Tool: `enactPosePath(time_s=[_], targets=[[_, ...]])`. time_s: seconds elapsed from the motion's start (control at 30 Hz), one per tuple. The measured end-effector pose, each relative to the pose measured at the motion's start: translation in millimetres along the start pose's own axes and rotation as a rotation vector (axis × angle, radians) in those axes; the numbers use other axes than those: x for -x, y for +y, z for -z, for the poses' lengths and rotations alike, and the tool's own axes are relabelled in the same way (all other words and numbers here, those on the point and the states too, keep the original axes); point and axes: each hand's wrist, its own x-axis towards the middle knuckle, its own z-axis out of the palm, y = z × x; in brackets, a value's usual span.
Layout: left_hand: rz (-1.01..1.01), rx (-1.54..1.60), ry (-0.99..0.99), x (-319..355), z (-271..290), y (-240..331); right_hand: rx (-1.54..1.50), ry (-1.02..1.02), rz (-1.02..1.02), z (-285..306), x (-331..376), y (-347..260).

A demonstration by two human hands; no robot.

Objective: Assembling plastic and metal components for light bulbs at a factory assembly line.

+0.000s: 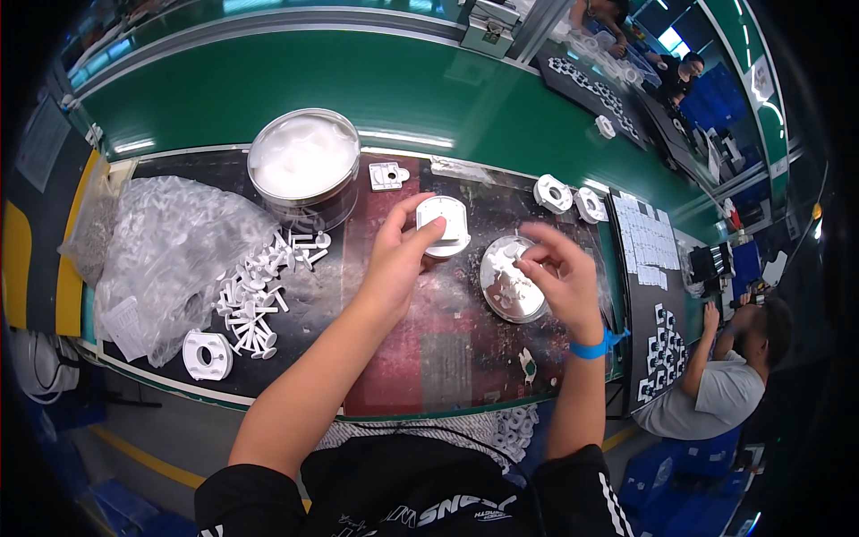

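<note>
Gripping a white rounded-square plastic housing (445, 225), left hand (398, 259); right hand (562, 277), at three o'clock, is pinching something small over a shallow round metal dish (508, 285).

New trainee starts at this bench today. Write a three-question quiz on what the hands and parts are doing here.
1. True or false: the left hand holds a white plastic housing.
2. The right hand has its fingers at: A) the round tin of white grease B) the small metal dish C) the clear plastic bag.
3. Which side of the left hand is the pile of white pegs on?

Key: 1 true; 2 B; 3 its left.
</note>
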Motion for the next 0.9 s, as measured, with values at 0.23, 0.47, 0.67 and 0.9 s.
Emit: enactPosePath(time_s=[0.23,0.47,0.67,0.9], targets=[[-0.02,-0.094,-0.168,9,-9,0,-0.406,-0.132,0.148,3,-35,-1],[0.035,-0.247,-0.386,20,-17,1,-0.797,-0.003,0.145,-24,-28,18],[0.06,-0.228,-0.416,24,-21,0,-0.908,-0.02,0.053,-29,-21,16],[0.119,-0.206,-0.416,26,-22,1,-0.94,-0.056,0.007,-34,-18,16]])
